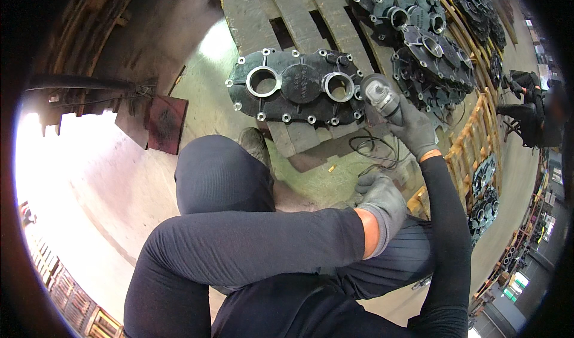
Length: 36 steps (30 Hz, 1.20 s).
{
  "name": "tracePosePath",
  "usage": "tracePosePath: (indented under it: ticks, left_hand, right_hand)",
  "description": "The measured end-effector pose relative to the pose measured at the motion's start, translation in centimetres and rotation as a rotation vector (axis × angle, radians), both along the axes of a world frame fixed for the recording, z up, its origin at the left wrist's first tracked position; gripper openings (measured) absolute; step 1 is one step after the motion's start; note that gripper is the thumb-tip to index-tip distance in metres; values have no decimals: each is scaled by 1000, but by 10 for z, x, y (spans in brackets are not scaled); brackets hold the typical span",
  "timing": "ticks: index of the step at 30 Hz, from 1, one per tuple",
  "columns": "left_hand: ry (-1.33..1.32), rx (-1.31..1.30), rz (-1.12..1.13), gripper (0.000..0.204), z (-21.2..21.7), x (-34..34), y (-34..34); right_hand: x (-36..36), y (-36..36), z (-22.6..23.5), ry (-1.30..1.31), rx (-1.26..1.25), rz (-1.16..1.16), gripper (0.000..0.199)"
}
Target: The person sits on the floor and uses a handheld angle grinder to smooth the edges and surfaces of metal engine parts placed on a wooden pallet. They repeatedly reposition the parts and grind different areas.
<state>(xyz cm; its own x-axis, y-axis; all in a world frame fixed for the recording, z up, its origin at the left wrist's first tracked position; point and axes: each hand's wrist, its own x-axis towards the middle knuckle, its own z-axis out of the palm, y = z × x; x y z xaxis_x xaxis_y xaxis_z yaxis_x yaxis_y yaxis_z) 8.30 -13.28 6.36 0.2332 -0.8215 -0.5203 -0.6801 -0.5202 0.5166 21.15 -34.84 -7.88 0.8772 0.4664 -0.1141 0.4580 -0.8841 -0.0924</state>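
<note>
My right hand [414, 127], in a grey glove, grips an angle grinder [382, 98] by its body. The grinder's head is at the right end of a black cast metal housing cover [302, 84] with two bright bored rings and several bolt bosses around its rim. I cannot tell whether the disc touches the casting. My left hand [381, 199], gloved too, is across my body above my right knee, with its fingers curled in. Whatever it may hold is hidden. Just beyond it lies a looped black cable [391, 158].
The casting lies on a wooden pallet [254, 21]. More black castings [427, 51] are piled at the far right, beside a wooden pallet rack [472, 135]. A dark red plate [167, 123] is to the left. Another person [529, 108] is at the far right.
</note>
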Motion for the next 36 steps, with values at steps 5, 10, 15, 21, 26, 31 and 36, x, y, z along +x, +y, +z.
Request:
tracePosePath:
  ticks: [5, 10, 15, 21, 26, 31, 36]
  left_hand:
    - [-49, -72, 77, 38, -3, -8, 3]
    - [-104, -217, 135, 33, -3, -16, -1]
    - [-233, -596, 258, 26, 8, -26, 8]
    - [-408, -1153, 468, 13, -23, -39, -5]
    - [-150, -1217, 689, 18, -29, -40, -60]
    - [-207, -1181, 798, 19, -18, -41, -79]
    - [-246, -1217, 766, 17, -19, -33, -66]
  right_hand:
    - [-6, 21, 22, 131, 376, -280, 71]
    - [-22, 48, 36, 358, 631, -381, 57]
    - [-49, 89, 42, 572, 700, -522, 53]
    - [-64, 143, 35, 645, 820, -393, 53]
    - [-48, 181, 27, 684, 754, -443, 59]
    - [-26, 222, 34, 715, 765, -382, 51]
    - [-19, 263, 26, 1061, 1042, -576, 39]
